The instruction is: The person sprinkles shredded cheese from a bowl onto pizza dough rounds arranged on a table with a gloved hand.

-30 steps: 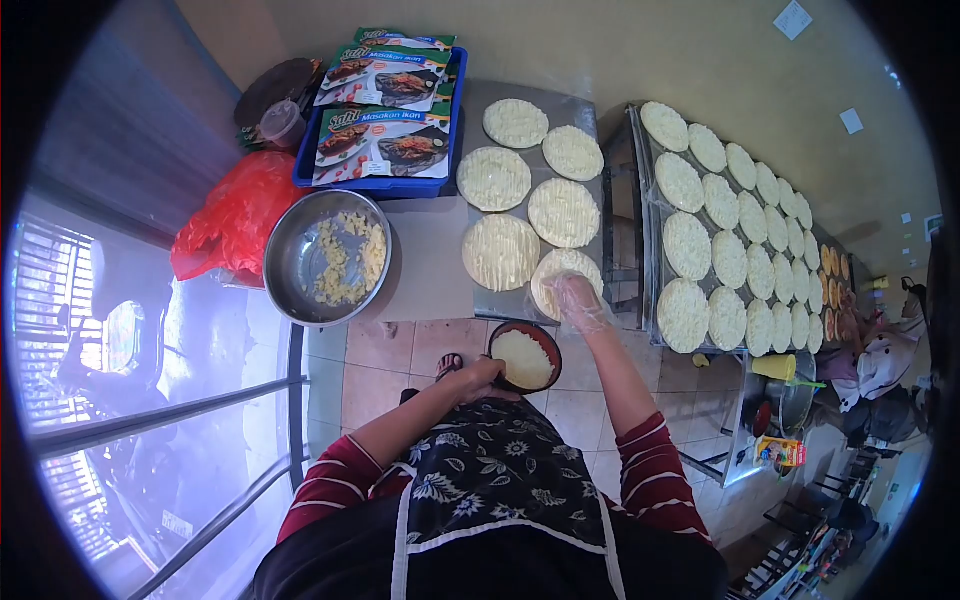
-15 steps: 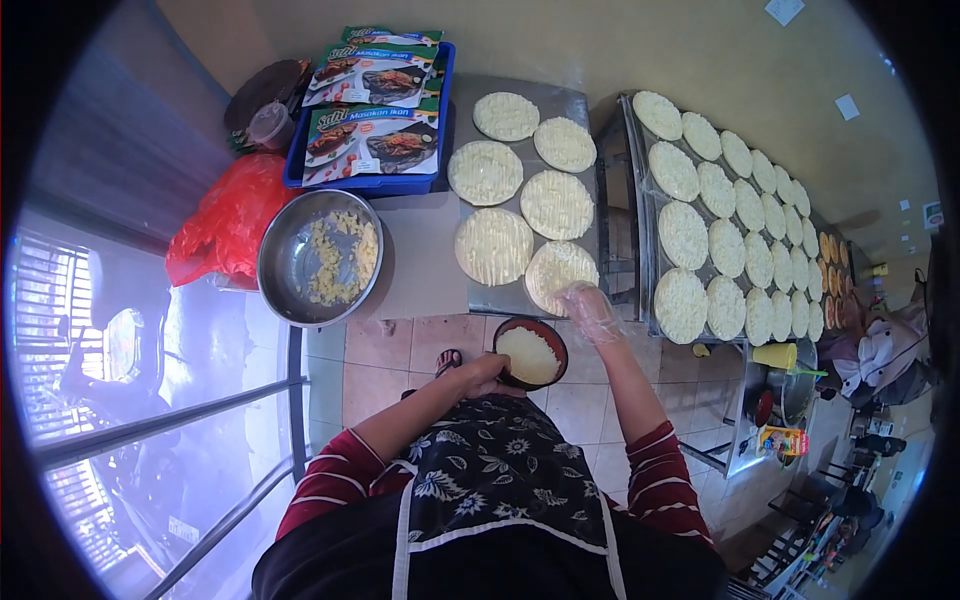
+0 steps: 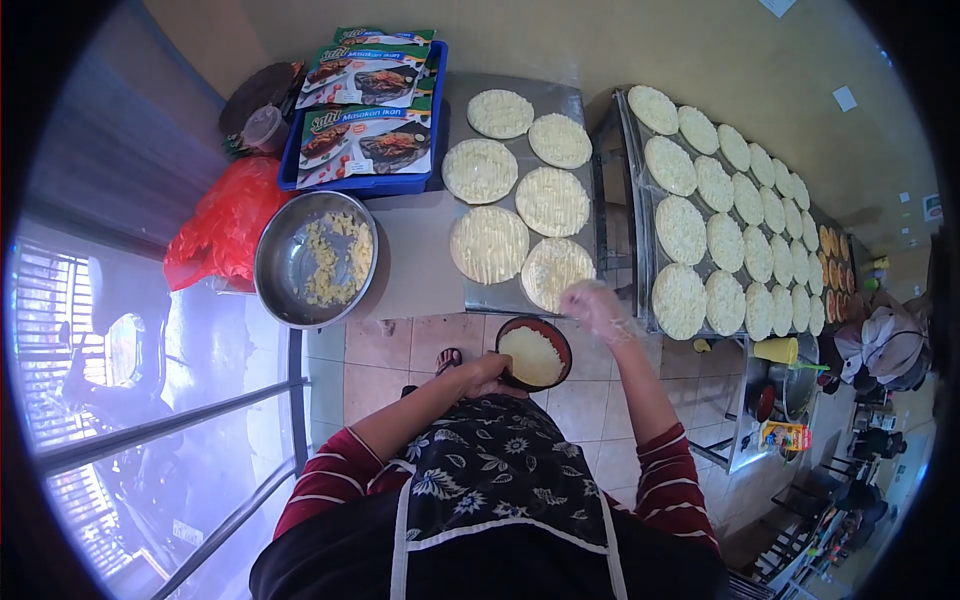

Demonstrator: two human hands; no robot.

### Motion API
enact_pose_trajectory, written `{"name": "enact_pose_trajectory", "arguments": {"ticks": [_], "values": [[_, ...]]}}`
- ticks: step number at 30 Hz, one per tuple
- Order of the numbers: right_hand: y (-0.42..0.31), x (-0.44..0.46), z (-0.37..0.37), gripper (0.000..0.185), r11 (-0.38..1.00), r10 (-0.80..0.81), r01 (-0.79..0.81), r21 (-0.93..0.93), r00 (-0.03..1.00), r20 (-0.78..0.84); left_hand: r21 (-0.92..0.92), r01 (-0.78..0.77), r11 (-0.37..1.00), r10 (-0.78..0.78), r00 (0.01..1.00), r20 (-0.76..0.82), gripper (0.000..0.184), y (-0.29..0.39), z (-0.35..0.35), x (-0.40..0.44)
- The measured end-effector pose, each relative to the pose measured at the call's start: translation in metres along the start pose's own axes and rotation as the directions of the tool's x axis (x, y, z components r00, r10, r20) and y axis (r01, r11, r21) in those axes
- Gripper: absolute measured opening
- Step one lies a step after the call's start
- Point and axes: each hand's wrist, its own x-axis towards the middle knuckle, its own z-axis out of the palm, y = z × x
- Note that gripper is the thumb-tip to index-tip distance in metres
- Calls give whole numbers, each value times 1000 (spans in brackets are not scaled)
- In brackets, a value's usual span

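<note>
My left hand (image 3: 483, 374) grips the rim of a dark bowl with a red-brown inside (image 3: 562, 350), held low before my apron. Pale grated cheese (image 3: 530, 356) fills much of it. A clear plastic glove covers my right hand (image 3: 597, 308), which hovers at the near right edge of a round pizza base (image 3: 553, 272). Its fingers are curled together, and whatever is in them is hidden. Stripes of creamy sauce mark this base and several others, such as the one beside it (image 3: 489, 246), on a metal tray (image 3: 482, 298).
At left stand a steel bowl (image 3: 268, 300) with yellowish crumbs, a red plastic bag (image 3: 225, 225) and a blue crate (image 3: 385, 186) of printed packets. On the right, a rack tray (image 3: 655, 318) carries many topped pizza bases (image 3: 679, 291). Another person (image 3: 885, 345) is at far right.
My right hand has drawn slightly back from the near right pizza base, its fingers now more curled. My left hand keeps the bowl in nearly the same place.
</note>
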Motion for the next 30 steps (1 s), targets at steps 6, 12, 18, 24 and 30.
{"name": "enact_pose_trajectory", "arguments": {"ticks": [6,12,18,24,30], "values": [[-42,-45,64,37,920,-283,363,-149,877,388,140,-41,989,55,993,-101,51,8,13,-13],[-44,-58,71,29,974,-138,184,-132,945,298,195,-91,977,131,970,-205,58,7,2,-12],[-47,-64,83,10,975,-195,194,-112,981,3,310,-143,940,214,955,-208,64,12,9,-21],[-31,-41,69,27,950,-297,302,78,952,-68,224,-171,960,212,961,-176,65,16,0,-19],[-39,-15,-6,27,562,352,-424,710,900,259,214,-156,964,186,974,-128,64,28,19,-24]]}}
